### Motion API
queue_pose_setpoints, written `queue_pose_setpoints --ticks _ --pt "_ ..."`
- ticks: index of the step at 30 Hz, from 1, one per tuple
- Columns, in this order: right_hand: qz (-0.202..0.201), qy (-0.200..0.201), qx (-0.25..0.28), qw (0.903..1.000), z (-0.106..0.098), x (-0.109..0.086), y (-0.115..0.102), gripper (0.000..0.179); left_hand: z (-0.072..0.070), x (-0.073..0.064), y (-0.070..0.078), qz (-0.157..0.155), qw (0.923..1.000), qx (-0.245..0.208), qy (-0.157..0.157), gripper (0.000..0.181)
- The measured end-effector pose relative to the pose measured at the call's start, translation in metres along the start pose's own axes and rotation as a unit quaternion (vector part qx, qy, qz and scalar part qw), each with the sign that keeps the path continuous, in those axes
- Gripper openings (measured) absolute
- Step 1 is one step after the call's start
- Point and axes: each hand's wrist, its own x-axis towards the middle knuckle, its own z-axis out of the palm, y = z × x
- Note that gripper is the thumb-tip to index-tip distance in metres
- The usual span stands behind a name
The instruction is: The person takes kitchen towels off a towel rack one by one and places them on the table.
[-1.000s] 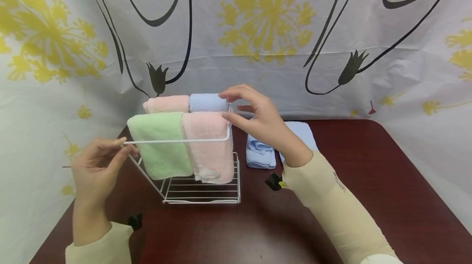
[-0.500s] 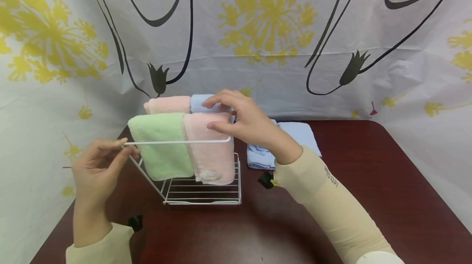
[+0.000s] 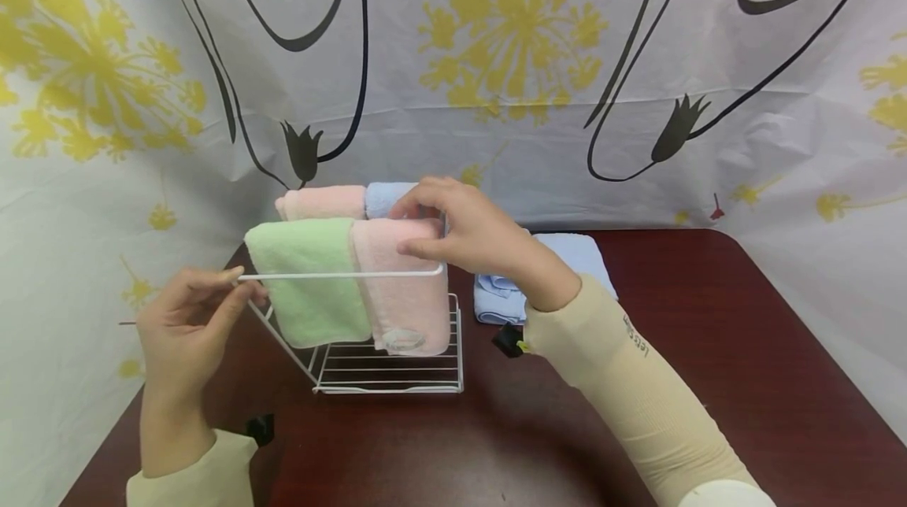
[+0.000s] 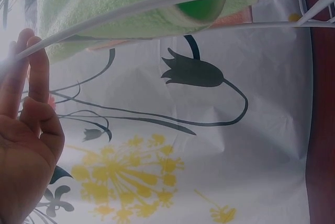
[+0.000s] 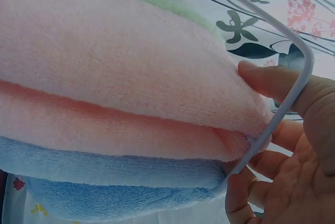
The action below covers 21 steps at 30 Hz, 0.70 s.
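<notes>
A white wire rack [image 3: 386, 390] stands at centre left of the table, towels hung over its upper bars. My left hand [image 3: 186, 326] pinches the front left corner of its top rail between thumb and fingers. In front hang a green towel [image 3: 308, 286] and a pink towel [image 3: 402, 298]; behind them are another pink towel [image 3: 327, 201] and a blue towel [image 3: 383, 196]. My right hand [image 3: 471, 231] grips the front pink towel near its top right edge, thumb in front. In the right wrist view, its fingers [image 5: 238, 200] curl behind the towel and the rack's side wire.
Folded light blue towels [image 3: 577, 255] lie on the dark red table [image 3: 680, 349] behind the right forearm. A white curtain [image 3: 453, 98] with yellow and dark flower prints hangs close behind and along the left.
My right hand has moved left and slightly down from the rack's top right corner, closing its fingers onto the front pink towel. The left hand has stayed on the rail.
</notes>
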Motion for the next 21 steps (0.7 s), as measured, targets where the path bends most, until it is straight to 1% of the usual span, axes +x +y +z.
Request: queue_pose_setpoints --ticks 4,8,11,14,21 --pt "0.012 -0.006 -0.005 0.9999 0.0005 0.0007 -0.0026 0.026 -0.0003 -0.0005 0.001 -0.004 1.0 0.002 0.001 0.023" --pt "0.006 0.002 -0.008 0.9999 0.0018 0.0004 -0.0025 0.023 -0.0003 -0.0001 0.0007 -0.003 1.0 -0.002 -0.002 0.023" --pt "-0.013 0.021 -0.004 0.9997 0.0036 -0.0006 -0.0005 0.021 -0.0001 0.0005 0.0005 -0.001 1.0 -0.003 -0.005 0.023" --pt "-0.042 0.046 -0.003 0.9981 0.0056 -0.0014 0.0014 0.019 0.0001 0.001 0.0001 0.002 1.0 -0.002 -0.007 0.023" --pt "-0.111 0.095 -0.004 0.9893 0.0096 -0.0017 0.0057 0.017 0.0002 0.0009 -0.0004 0.006 1.0 0.004 -0.005 0.022"
